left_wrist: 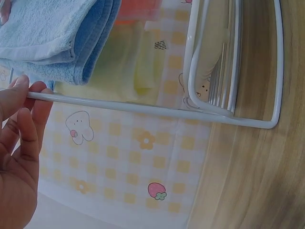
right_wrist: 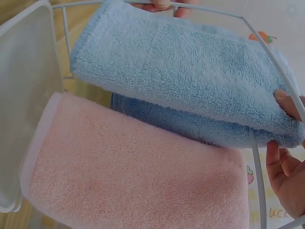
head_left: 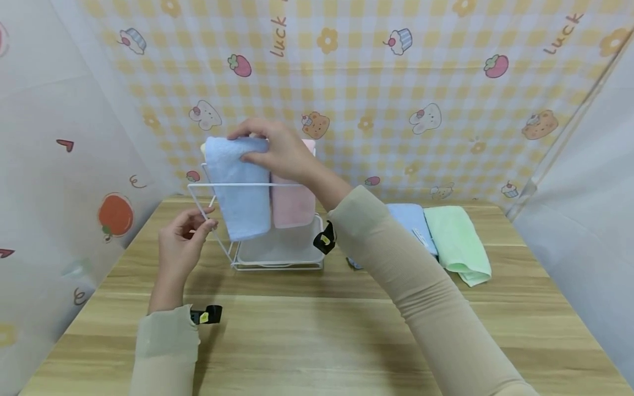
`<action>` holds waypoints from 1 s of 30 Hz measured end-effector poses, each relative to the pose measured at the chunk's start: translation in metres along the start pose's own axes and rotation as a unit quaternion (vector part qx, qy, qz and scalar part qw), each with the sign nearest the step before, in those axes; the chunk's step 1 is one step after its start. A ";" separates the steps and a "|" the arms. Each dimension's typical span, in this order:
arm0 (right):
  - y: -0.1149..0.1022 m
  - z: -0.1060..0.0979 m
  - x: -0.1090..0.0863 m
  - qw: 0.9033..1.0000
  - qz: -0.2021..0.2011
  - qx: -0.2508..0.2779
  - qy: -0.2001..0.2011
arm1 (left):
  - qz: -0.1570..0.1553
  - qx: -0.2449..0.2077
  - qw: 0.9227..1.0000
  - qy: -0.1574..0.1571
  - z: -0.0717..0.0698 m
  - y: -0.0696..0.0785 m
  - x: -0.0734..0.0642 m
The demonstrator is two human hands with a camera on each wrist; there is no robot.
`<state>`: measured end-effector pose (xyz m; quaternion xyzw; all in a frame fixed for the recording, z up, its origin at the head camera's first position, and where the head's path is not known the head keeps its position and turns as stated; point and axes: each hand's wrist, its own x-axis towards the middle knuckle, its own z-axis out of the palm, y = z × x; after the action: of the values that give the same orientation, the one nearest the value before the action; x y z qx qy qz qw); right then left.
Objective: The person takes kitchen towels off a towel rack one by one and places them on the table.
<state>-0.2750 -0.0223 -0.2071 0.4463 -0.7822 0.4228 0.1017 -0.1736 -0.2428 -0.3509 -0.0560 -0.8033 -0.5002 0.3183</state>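
A light blue towel point(head_left: 242, 206) hangs folded over a bar of the white wire rack point(head_left: 277, 269). My right hand point(head_left: 283, 149) grips the towel's top fold between thumb and fingers, also seen from the side in the right wrist view. Beside it on the rack is a pink towel point(right_wrist: 138, 162), draped close to the blue one. At the rack's left side, my left hand point(head_left: 180, 245) pinches the slanted wire bar with thumb and fingertips. Behind the blue towel, a pale yellow cloth point(left_wrist: 109, 71) shows in the left wrist view.
A pale tray point(head_left: 282, 250) sits in the rack's base. Right of it, partly behind my right sleeve, a folded blue cloth point(head_left: 403, 214) and a folded green towel point(head_left: 458, 242) lie on the wooden table point(head_left: 297, 341). A patterned curtain point(head_left: 376, 99) stands behind.
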 end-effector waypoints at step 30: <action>0.002 -0.022 -0.032 0.978 -0.002 0.124 0.169 | -0.011 -0.003 1.000 0.008 -0.001 0.001 0.001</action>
<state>-0.2630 0.0140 -0.2116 0.3794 -0.6944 0.5852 0.1773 -0.1732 -0.2429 -0.3495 -0.0443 -0.7999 -0.5066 0.3186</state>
